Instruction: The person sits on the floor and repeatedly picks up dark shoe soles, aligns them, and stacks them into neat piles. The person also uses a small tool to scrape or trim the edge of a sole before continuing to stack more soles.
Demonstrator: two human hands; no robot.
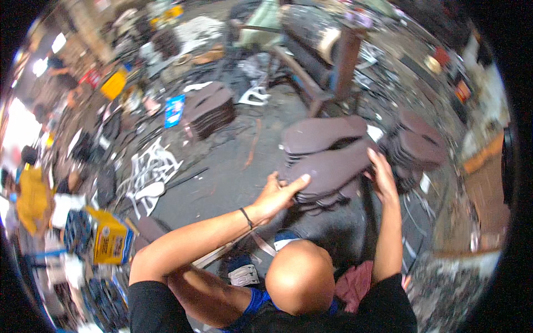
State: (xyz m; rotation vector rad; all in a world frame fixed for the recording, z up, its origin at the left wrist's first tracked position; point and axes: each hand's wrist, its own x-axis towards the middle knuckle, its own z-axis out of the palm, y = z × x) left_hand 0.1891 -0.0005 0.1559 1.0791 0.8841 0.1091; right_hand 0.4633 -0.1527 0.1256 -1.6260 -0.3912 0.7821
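Observation:
Between my two hands is a stack of dark brown shoe soles (333,169), its pieces lying in two rows side by side with a narrow gap between the rows. My left hand (280,195) grips the near left end, thumb on the top sole and fingers against the side. At the right end my right hand (383,175) curls its fingers around the soles' edge. A black band circles my left wrist. Another sole stack (416,139) stands just right of the held one, and a further sole stack (210,111) sits on the floor ahead to the left.
A rusty metal frame (345,66) rises beyond the soles. White cut-out scraps (150,172) lie on the floor at left, with a blue packet (174,111) by the far stack. A yellow box (111,237) is at lower left. My bent knee (300,277) is close below the soles.

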